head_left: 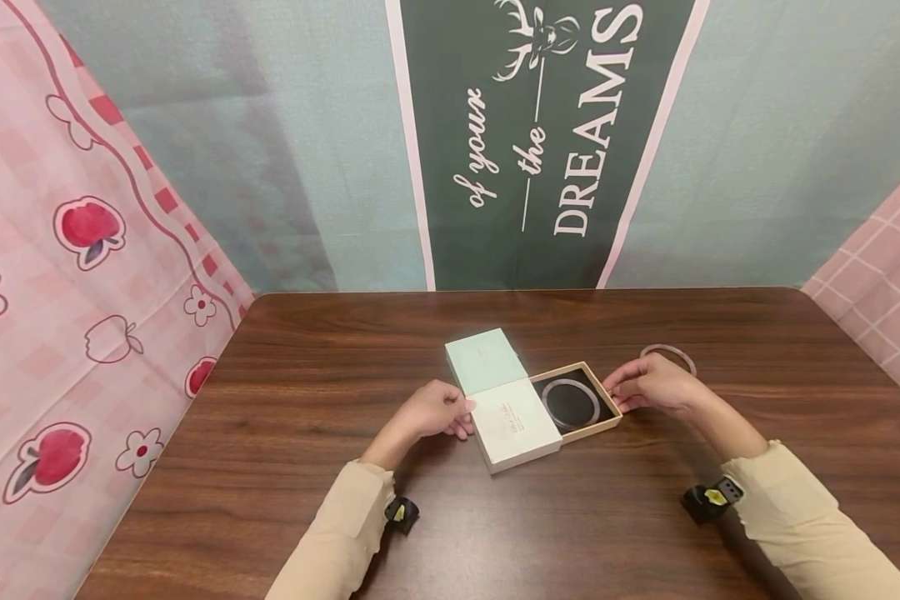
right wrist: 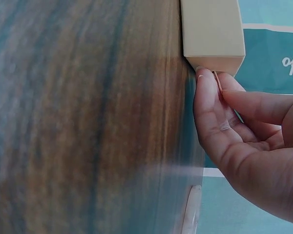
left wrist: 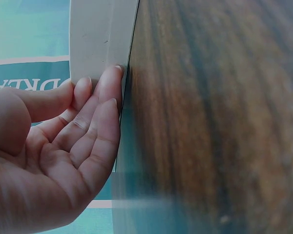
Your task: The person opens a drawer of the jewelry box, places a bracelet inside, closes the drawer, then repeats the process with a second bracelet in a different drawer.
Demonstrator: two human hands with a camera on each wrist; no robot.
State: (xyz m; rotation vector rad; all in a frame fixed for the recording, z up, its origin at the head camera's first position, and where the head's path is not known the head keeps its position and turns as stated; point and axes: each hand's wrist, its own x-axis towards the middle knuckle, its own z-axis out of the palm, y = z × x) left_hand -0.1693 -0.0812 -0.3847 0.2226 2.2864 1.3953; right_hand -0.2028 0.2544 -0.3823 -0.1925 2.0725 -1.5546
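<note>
A white sleeve box (head_left: 513, 423) lies on the table with its drawer (head_left: 591, 431) slid partly out to the right. Inside the drawer, a pale bangle (head_left: 546, 398) rests on a black insert. My left hand (head_left: 437, 408) touches the sleeve's left end; in the left wrist view its fingertips press that end face (left wrist: 95, 39). With thumb and fingers, my right hand (head_left: 656, 387) pinches a thin pull tab (right wrist: 218, 82) at the drawer's outer end. A second bangle (head_left: 678, 352) lies on the table behind the right hand, partly hidden by it.
A pale green box (head_left: 487, 360) sits against the white box's far side. The brown wooden table (head_left: 307, 400) carries everything. A hanging cloth with lettering (head_left: 525, 250) stands behind it, and a pink patterned cloth (head_left: 150, 350) hangs at the left.
</note>
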